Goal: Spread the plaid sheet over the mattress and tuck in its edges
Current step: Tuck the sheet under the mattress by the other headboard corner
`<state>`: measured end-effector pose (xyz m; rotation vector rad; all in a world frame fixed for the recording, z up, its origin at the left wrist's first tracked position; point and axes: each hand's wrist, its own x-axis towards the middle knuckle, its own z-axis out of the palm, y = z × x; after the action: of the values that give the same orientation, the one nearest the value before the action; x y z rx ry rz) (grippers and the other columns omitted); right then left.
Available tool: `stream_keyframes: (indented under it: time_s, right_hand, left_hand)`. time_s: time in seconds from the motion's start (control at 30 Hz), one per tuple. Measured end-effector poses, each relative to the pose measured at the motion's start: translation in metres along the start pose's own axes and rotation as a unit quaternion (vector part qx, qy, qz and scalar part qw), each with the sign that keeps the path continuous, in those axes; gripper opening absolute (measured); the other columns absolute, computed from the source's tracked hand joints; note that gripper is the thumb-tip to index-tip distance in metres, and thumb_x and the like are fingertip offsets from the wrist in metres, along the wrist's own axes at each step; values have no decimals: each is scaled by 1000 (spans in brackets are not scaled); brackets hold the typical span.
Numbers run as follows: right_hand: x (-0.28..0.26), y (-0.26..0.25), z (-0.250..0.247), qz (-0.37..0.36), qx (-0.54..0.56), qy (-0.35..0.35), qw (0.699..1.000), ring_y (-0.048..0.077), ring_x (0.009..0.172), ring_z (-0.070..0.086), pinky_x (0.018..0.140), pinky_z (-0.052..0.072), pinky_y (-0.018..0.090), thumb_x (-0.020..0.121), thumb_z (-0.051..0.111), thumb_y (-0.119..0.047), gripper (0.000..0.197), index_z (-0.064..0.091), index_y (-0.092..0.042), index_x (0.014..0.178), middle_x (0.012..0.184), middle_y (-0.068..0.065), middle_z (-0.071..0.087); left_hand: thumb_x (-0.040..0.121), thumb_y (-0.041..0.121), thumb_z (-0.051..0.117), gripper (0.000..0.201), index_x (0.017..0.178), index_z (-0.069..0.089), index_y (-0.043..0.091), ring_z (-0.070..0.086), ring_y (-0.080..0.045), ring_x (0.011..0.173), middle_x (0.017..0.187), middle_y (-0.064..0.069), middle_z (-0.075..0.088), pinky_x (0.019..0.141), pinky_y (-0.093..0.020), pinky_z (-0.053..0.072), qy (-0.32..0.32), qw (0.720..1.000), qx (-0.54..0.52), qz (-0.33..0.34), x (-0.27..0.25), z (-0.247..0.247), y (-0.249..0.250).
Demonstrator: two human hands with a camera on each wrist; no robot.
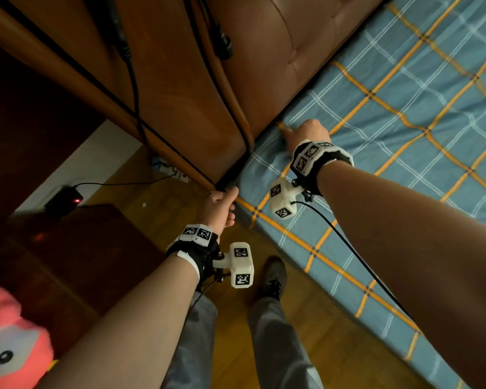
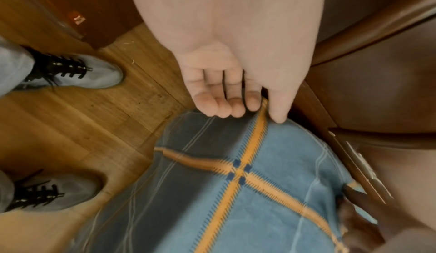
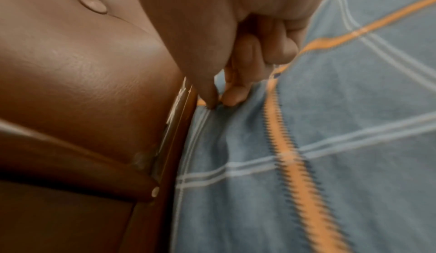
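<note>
Bed (image 1: pixel 264 220) with plaid sheet (image 1: pixel 404 136) spread flat on top, blue with orange and white lines, running up against the brown padded headboard (image 1: pixel 264 66). Sheet wraps the bed corner beside the headboard. Wooden floor (image 1: pixel 157 220) beside the bed; two grey shoes (image 2: pixel 94 74) stand on it.

Soft cloth against glossy leather and wood

We see the plaid sheet (image 1: pixel 399 113) as matt woven cloth, blue with fuzzy-edged orange stripes, lightly creased near the headboard (image 3: pixel 78 66), whose padding looks like smooth brown leather with a fine grain and a soft sheen, framed in polished wood. The floor (image 2: pixel 78 119) is varnished wood planks; the shoes (image 2: pixel 78 74) look like matt grey suede.
</note>
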<state>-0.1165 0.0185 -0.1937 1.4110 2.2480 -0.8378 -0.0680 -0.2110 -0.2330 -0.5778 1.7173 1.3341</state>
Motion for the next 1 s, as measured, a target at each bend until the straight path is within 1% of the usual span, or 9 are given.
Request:
stream_keyframes:
  time_s: [0.1, 0.27, 0.43, 0.5, 0.6, 0.67, 0.77, 0.9, 1.0]
  right_hand:
    - [7, -11, 3, 12, 34, -10, 999, 31, 88, 66, 68, 51, 33, 90, 61, -32, 25, 57, -8, 87, 98, 13, 69]
    - [12, -17, 3, -31, 28, -6, 999, 31, 89, 63, 66, 41, 29, 87, 55, -30, 27, 64, -5, 92, 87, 9, 63]
    - [-3, -15, 6, -89, 6, -27, 996, 29, 99, 64, 76, 47, 31, 94, 50, -36, 33, 65, -13, 112, 107, 10, 69]
    - [-18, -8, 11, -107, 53, -15, 993, 23, 90, 66, 74, 50, 29, 93, 49, -31, 28, 67, -22, 111, 100, 4, 72]
    - [-48, 18, 23, -65, 167, -22, 984, 16, 62, 65, 62, 57, 34, 88, 53, -27, 17, 70, -22, 90, 78, 0, 74]
    - [-76, 43, 34, -19, 242, -56, 968, 17, 48, 59, 47, 48, 28, 87, 55, -22, 18, 67, -17, 74, 73, 7, 74]
    - [-132, 77, 61, 22, 360, -127, 924, 19, 39, 54, 37, 36, 17, 91, 51, -8, 21, 66, -10, 76, 67, 10, 70]
    - [-176, 122, 125, 91, 424, -171, 885, 15, 60, 67, 48, 46, 21, 93, 45, -1, 28, 71, -9, 88, 81, 8, 74]
    - [-180, 152, 170, 150, 481, -165, 848, 19, 89, 69, 72, 53, 26, 95, 45, -1, 28, 70, -13, 100, 106, 12, 72]
  left_hand:
    - [95, 34, 58, 21, 90, 59, 14, 48, -9, 53, 71, 0, 56, 48, -21, 43, -6, 1000, -4, 12, 0, 3, 1]
    - [97, 30, 54, 20, 81, 57, 18, 47, -9, 51, 70, 0, 56, 46, -22, 41, 16, 1000, -4, 16, 5, 4, 3]
    - [99, 28, 50, 14, 87, 55, 23, 64, -19, 85, 93, 1, 62, 81, -37, 55, 12, 1000, -14, 1, 1, 5, 4]
    - [101, 19, 46, 9, 102, 55, 19, 62, -22, 101, 106, -2, 61, 91, -39, 49, -2, 998, -52, -30, -1, 6, 3]
    - [102, 16, 42, 30, 130, 50, 11, 56, -24, 120, 125, -6, 58, 97, -40, 44, -41, 987, -119, -102, 5, 3, -2]
    - [101, 27, 43, 39, 138, 46, 13, 51, -27, 127, 137, -9, 53, 103, -41, 40, -70, 979, -142, -129, 10, -1, -4]
    - [97, 44, 47, 51, 137, 49, 12, 51, -29, 127, 139, -13, 52, 112, -44, 36, -96, 969, -162, -159, 21, -4, -8]
    - [92, 50, 53, 46, 115, 60, 11, 57, -29, 115, 122, -14, 61, 106, -44, 43, -126, 961, -172, -174, 43, -3, -15]
    - [84, 55, 62, 60, 124, 57, 11, 55, -32, 123, 133, -15, 58, 109, -49, 39, -136, 961, -176, -165, 60, -7, -32]
